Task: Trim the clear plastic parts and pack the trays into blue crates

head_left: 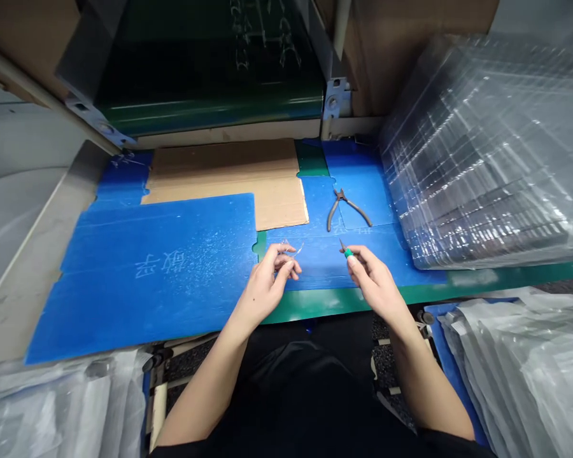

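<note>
Between the thumb and fingers of my left hand (270, 283) is a small clear plastic piece (293, 250), thin and hard to make out against the blue sheet. My right hand (373, 278) is closed around a small knife with a green handle (348, 252), its short pointed blade aimed up and to the left. The two hands are apart, both above the front part of the bench. Just beyond my right hand lies a pair of cutting pliers (342, 207), handles spread, touched by neither hand.
Blue plastic sheets (172, 267) and a cardboard piece (229, 165) cover the bench. A conveyor belt (210, 76) at the back carries clear plastic parts (265, 28). Stacked clear trays (496, 152) stand at right. Piles of translucent bags (525, 356) flank me below the bench edge.
</note>
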`<state>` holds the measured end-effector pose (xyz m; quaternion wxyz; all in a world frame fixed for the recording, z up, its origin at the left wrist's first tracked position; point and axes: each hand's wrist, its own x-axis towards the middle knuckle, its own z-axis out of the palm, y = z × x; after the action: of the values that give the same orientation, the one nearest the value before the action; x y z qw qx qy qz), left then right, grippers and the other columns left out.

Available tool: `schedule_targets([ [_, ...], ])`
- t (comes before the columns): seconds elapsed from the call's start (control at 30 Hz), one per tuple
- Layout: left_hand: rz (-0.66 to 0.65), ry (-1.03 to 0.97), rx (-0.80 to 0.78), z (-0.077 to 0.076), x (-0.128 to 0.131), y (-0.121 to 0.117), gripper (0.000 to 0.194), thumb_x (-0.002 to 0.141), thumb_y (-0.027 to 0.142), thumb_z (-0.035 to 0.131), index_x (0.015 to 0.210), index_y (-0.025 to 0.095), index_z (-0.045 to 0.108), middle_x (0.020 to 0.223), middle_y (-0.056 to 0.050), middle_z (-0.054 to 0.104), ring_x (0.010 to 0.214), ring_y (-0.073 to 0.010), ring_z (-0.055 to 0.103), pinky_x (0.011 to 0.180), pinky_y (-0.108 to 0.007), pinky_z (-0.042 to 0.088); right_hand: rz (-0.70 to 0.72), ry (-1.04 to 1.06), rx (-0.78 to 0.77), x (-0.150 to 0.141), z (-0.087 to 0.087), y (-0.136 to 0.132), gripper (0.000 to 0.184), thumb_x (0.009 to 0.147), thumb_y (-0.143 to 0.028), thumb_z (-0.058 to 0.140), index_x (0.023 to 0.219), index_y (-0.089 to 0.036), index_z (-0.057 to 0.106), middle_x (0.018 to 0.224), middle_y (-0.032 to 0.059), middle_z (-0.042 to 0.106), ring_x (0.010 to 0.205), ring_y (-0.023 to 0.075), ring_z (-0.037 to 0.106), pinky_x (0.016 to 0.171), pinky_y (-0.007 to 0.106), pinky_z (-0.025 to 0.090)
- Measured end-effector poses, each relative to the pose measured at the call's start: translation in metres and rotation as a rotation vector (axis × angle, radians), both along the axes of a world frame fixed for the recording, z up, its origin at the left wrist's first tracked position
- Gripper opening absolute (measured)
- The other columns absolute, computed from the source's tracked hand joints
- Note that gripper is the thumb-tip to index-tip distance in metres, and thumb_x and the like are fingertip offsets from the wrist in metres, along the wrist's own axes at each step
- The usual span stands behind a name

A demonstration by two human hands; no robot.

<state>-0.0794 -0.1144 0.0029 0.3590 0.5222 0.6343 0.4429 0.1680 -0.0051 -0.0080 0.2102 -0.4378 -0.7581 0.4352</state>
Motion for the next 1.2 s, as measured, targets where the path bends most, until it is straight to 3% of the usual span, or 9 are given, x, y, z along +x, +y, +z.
schedule_targets([
  [0.1, 0.007, 0.141, 0.135, 0.02, -0.008, -0.028, 0.015, 0.114, 0.03, 0.054, 0.122, 0.022, 0.064, 0.094, -0.002, 0.071, 0.082, -0.0142, 0.068, 0.08, -0.027, 0.054, 0.104, 0.153, 0.038, -0.012, 0.028, -0.031, 0.032, 0.117, -0.043, 0.05, 0.134, -0.024, 0.069, 0.121, 0.0074, 0.078, 0.107, 0.0234, 0.074, 0.096, 0.036, 0.056],
  [0.17, -0.052, 0.226, 0.234, 0.028, -0.01, -0.038, 0.014, 0.113, 0.029, 0.057, 0.12, 0.022, 0.067, 0.094, -0.002, 0.071, 0.081, -0.0138, 0.066, 0.077, -0.026, 0.052, 0.17, 0.177, 0.12, -0.018, 0.045, -0.044, 0.028, 0.117, -0.035, 0.054, 0.135, -0.024, 0.071, 0.129, 0.0085, 0.077, 0.115, 0.0237, 0.073, 0.101, 0.035, 0.055],
  [0.27, -0.164, 0.324, 0.379, 0.035, -0.01, -0.044, 0.009, 0.111, 0.023, 0.061, 0.115, 0.02, 0.069, 0.09, -0.002, 0.072, 0.077, -0.0136, 0.063, 0.074, -0.027, 0.048, 0.239, 0.101, 0.247, -0.021, 0.063, -0.055, 0.029, 0.116, -0.029, 0.055, 0.139, -0.022, 0.071, 0.11, 0.0069, 0.075, 0.09, 0.0189, 0.071, 0.084, 0.031, 0.054],
  [0.4, -0.17, 0.338, 0.435, 0.04, -0.011, -0.05, 0.013, 0.108, 0.01, 0.059, 0.114, 0.017, 0.068, 0.096, -0.005, 0.076, 0.087, -0.0162, 0.069, 0.082, -0.031, 0.05, 0.269, 0.003, 0.387, -0.016, 0.077, -0.063, 0.031, 0.116, -0.027, 0.056, 0.142, -0.02, 0.071, 0.092, 0.0029, 0.064, 0.07, 0.0143, 0.058, 0.066, 0.029, 0.046],
  [0.67, -0.139, 0.402, 0.484, 0.047, -0.015, -0.057, 0.017, 0.107, 0.008, 0.059, 0.118, 0.015, 0.069, 0.087, -0.005, 0.071, 0.078, -0.0163, 0.064, 0.074, -0.032, 0.043, 0.306, -0.055, 0.495, -0.013, 0.085, -0.075, 0.031, 0.114, -0.023, 0.06, 0.141, -0.016, 0.072, 0.09, 0.0029, 0.063, 0.071, 0.0134, 0.061, 0.065, 0.029, 0.044],
  [1.2, -0.154, 0.574, 0.516, 0.055, -0.005, -0.06, 0.008, 0.109, 0.016, 0.061, 0.111, 0.015, 0.069, 0.09, -0.008, 0.076, 0.075, -0.0161, 0.061, 0.07, -0.035, 0.039, 0.289, -0.083, 0.486, -0.004, 0.087, -0.078, 0.028, 0.114, -0.026, 0.059, 0.138, -0.019, 0.073, 0.089, 0.0018, 0.063, 0.069, 0.0123, 0.061, 0.063, 0.028, 0.042],
])
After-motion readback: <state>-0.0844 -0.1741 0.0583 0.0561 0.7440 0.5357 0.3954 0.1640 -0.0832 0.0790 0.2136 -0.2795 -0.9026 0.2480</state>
